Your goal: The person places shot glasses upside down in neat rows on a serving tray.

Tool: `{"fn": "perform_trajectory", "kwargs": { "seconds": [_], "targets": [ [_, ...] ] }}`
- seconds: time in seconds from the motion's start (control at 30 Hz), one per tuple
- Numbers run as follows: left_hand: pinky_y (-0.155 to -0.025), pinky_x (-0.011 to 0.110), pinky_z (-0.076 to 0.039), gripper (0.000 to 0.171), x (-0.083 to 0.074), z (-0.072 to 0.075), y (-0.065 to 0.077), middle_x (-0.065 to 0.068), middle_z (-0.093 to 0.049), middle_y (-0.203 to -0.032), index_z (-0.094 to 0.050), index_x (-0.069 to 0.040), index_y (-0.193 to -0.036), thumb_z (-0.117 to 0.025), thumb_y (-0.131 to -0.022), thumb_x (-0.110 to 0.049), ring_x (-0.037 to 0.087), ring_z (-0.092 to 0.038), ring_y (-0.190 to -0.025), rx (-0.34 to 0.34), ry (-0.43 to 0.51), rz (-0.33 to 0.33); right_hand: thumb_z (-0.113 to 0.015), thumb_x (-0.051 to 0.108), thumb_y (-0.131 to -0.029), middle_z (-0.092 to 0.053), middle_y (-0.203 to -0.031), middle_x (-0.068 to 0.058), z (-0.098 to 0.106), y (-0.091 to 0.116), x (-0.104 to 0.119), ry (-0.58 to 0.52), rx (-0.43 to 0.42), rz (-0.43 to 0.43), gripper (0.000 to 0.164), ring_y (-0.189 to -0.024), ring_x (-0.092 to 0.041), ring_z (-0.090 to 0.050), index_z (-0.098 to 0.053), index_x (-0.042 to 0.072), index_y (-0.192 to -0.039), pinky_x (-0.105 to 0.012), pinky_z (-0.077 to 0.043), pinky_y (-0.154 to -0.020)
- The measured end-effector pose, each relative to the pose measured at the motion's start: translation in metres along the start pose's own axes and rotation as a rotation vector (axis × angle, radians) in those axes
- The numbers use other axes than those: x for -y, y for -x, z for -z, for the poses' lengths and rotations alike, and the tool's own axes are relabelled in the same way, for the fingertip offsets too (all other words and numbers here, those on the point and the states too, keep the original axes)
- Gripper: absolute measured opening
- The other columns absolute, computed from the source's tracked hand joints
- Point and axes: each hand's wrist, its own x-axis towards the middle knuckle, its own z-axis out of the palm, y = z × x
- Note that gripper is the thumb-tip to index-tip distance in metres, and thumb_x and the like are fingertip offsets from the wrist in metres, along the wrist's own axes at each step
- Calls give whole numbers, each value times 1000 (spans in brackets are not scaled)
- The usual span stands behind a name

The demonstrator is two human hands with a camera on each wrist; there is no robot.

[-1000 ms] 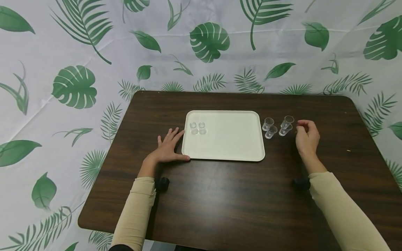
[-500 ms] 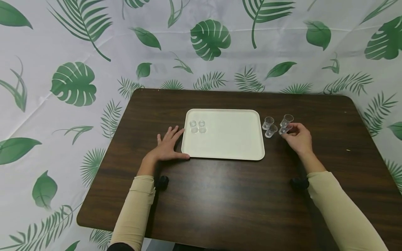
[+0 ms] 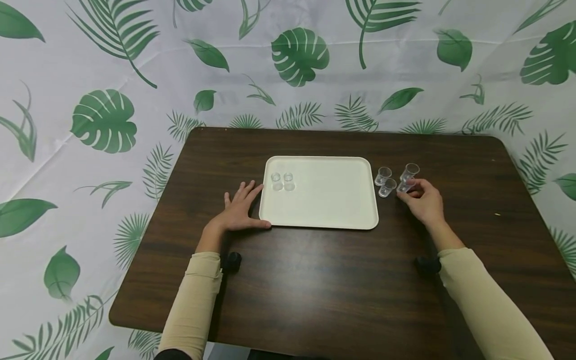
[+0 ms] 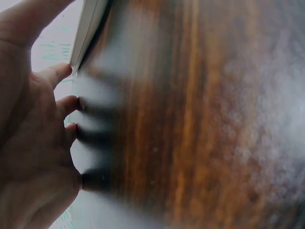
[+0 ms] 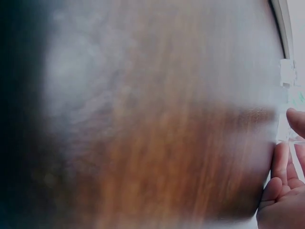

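My left hand (image 3: 236, 212) lies with spread fingers at the left side of a cream rectangular tray (image 3: 333, 210), thumb at its near left corner and index fingertip at its left edge. In the left wrist view, the fingers (image 4: 68, 102) reach down to the table beside the tray's rim. To the right of the tray, my right hand (image 3: 425, 201) pinches a small clear cup (image 3: 406, 185) between thumb and fingers. Right behind it stands another clear cup (image 3: 410, 171). Two more clear cups, one farther back (image 3: 383, 176) and one nearer (image 3: 387, 188), stand close to the tray's right edge.
Two small clear cups, a left one (image 3: 276, 182) and a right one (image 3: 289, 182), stand side by side on the tray's left part. Beneath everything is a dark wood-grain table (image 3: 315, 290). A leaf-printed white cloth (image 3: 243, 60) hangs behind it.
My right hand has moved left from beside the cups and now pinches the near right one. My left hand has stayed at the tray.
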Motion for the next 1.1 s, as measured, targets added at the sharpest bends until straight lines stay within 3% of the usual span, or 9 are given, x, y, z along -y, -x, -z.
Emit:
{"fn": "perform_trajectory", "kwargs": {
  "seconds": [0.13,0.4,0.63,0.77,0.9,0.97,1.1],
  "targets": [
    [-105,71,9,113,0,0,0,11,-3,-164,-14,-23,-160,-76,-74,-63,34,8,-149,3,-1,5,-73,21,-89,-65,-108,-22,-1,1,0,17,2,-5,41,-76,6,-48,-60,-2,-120,-20,-39,-68],
    [-106,69,9,112,3,-2,-2,8,-2,-165,-12,-26,-160,-74,-74,-66,31,9,-149,3,-4,17,-73,20,-90,-64,-106,-22,-1,2,-2,25,7,28,39,-87,-19,-55,-60,-3,-119,-25,-39,-70],
    [-106,69,10,112,4,-2,-2,7,-2,-165,-12,-27,-160,-74,-74,-66,31,9,-149,5,-6,17,-72,21,-91,-64,-111,-25,2,4,0,-4,18,37,40,-92,-27,-56,-60,-4,-120,-25,-39,-72],
    [-106,69,10,112,3,-2,-3,8,-2,-165,-13,-27,-159,-74,-74,-66,30,9,-149,5,3,12,-73,17,-90,-65,-111,-24,6,3,1,-28,-1,50,37,-90,-22,-57,-61,-5,-117,-21,-39,-73],
    [-106,69,10,112,3,-2,-4,7,-2,-165,-12,-27,-159,-74,-74,-66,30,9,-149,6,5,11,-74,12,-88,-65,-106,-21,8,2,3,-63,-38,66,35,-83,-4,-54,-60,-5,-115,-17,-39,-73],
    [-106,69,10,113,3,-2,-4,8,-1,-165,-12,-27,-160,-74,-74,-66,30,9,-149,7,1,10,-75,11,-87,-66,-101,-13,9,2,6,-92,-55,64,35,-81,2,-53,-60,-5,-114,-14,-40,-72],
    [-106,70,10,113,2,-2,-4,9,-1,-165,-12,-26,-160,-74,-74,-65,31,9,-149,9,3,10,-74,12,-88,-65,-104,-13,15,3,14,-122,-72,42,37,-82,5,-52,-59,-6,-117,-11,-41,-71]
  ]
}}
